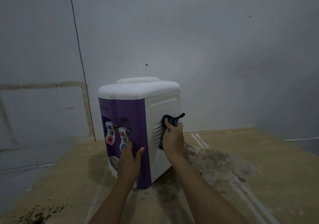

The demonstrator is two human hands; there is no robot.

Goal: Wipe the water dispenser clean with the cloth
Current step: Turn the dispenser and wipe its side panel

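- A purple-and-white tabletop water dispenser (pixel 138 128) is standing upright near the middle of a dusty bench (pixel 241 163), close to the wall (pixel 189 33), its long axis vertical and its taps facing the bench's left edge.
- The left hand (pixel 129 161) is pressing flat, fingers straight, against the purple front, apparently bracing the unit.
- The right hand (pixel 173 137) is gripping a bunched dark cloth (pixel 166 120), fingers curled, rubbing the white vented side panel.

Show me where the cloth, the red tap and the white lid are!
cloth (pixel 166 120): head view, on the dark bunched part above the fist.
red tap (pixel 109 139): head view, on its red round end.
white lid (pixel 138 80): head view, on its flat top.
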